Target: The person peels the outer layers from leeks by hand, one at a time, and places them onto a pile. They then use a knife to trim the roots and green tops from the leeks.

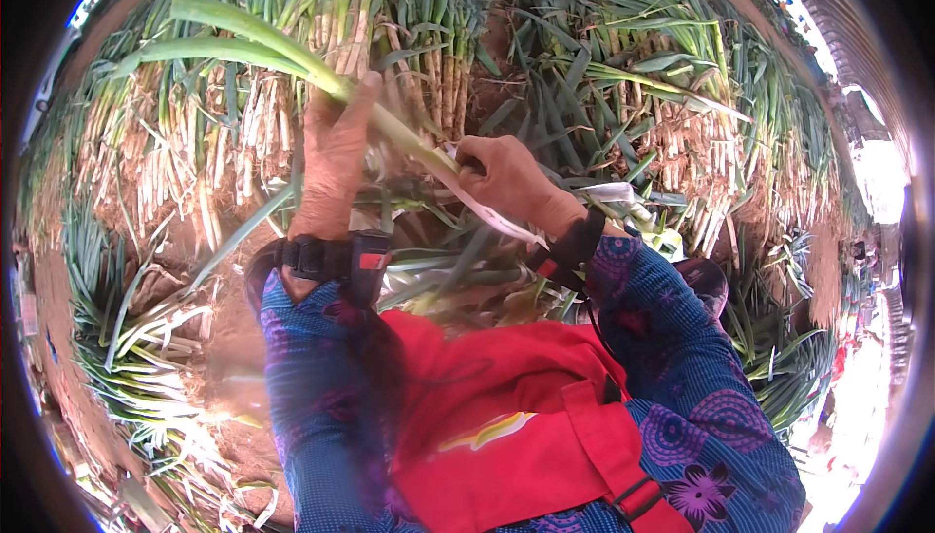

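A long green onion [407,138] slants across the middle, its green leaves to the upper left and its pale end to the lower right. Wrapped round the stalk just below the leaves is my left hand [333,158]. My right hand [514,180] is closed, with thumb and fingers pinched against the pale lower part of the stalk; whether it grips the shaft or only an outer layer, I cannot tell. A whitish strip [497,219] runs down beneath that hand. Slight blur covers the stalk between both hands.
Thick rows of green onions [682,133] with soiled roots lie ahead, left and right. Loose leaves [467,275] are scattered on the ground below my hands. Paler, cleaner stalks [161,377] lie in a heap at the left. A red apron [487,367] covers my lap.
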Demonstrator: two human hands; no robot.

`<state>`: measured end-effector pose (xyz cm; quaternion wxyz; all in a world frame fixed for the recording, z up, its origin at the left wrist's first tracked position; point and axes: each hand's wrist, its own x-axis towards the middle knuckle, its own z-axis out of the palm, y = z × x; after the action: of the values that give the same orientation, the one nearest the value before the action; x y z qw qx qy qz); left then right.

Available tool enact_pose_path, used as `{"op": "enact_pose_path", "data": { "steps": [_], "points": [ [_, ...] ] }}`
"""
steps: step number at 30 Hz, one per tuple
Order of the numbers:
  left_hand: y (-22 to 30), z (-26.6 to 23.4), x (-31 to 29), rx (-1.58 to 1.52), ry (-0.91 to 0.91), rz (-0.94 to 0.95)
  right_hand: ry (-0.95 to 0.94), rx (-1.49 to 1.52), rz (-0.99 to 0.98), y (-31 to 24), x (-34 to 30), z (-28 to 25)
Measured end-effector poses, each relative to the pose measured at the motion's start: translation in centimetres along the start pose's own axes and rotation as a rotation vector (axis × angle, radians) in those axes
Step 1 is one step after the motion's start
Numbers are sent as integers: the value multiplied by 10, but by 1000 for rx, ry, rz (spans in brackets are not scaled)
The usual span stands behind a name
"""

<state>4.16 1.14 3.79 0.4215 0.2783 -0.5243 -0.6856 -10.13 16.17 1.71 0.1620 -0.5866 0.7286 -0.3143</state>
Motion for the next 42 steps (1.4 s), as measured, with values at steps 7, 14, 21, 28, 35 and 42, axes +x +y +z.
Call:
{"op": "enact_pose_path", "data": {
  "steps": [7,14,21,28,35,42],
  "points": [
    [-2,-10,2,-1,-24,-61,105,634,411,34,-11,-5],
    [3,-34,7,65,140,-43,517,1260,669,63,-33,-15],
    [-2,-52,10,92,128,-112,756,1591,698,145,-65,-38],
    [-2,-33,6,189,154,-183,834,1196,701,134,-70,-49],
    [-19,-27,8,103,64,-82,537,1405,416,82,-44,-41],
    [-3,-40,4,149,127,-131,711,1906,522,147,-55,-61]
  ]
}}
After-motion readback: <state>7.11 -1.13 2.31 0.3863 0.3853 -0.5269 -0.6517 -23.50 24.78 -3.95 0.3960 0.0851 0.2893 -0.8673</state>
